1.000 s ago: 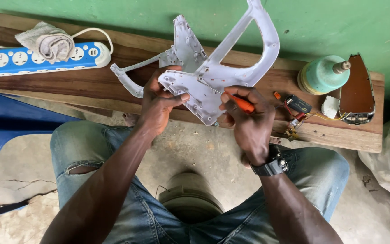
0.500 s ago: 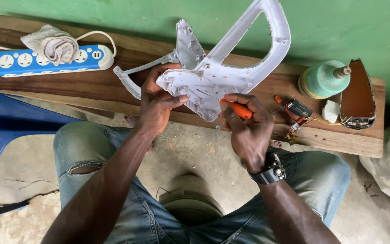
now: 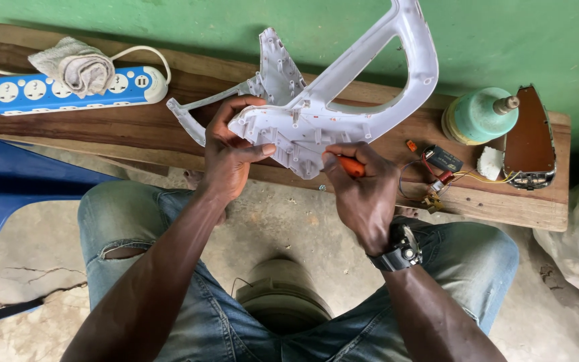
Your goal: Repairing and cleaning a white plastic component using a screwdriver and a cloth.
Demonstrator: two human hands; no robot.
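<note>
left hand (image 3: 229, 157) fingers gripping white plastic housing (image 3: 343, 107); right hand (image 3: 363, 194) fingers clasping orange screwdriver (image 3: 351, 166)

The right hand (image 3: 363, 191) hides most of the orange tool (image 3: 351, 166); its tip is not visible. The shell (image 3: 343, 110) is cut off at the top edge. The small parts (image 3: 437, 177) are too small to identify.

On the desk (image 3: 169, 144), a cloth (image 3: 75, 64) lies on the power strip (image 3: 68, 90) at left; the plastic shell (image 3: 333, 107) is held mid-desk, a soleplate (image 3: 529, 137) far right
</note>
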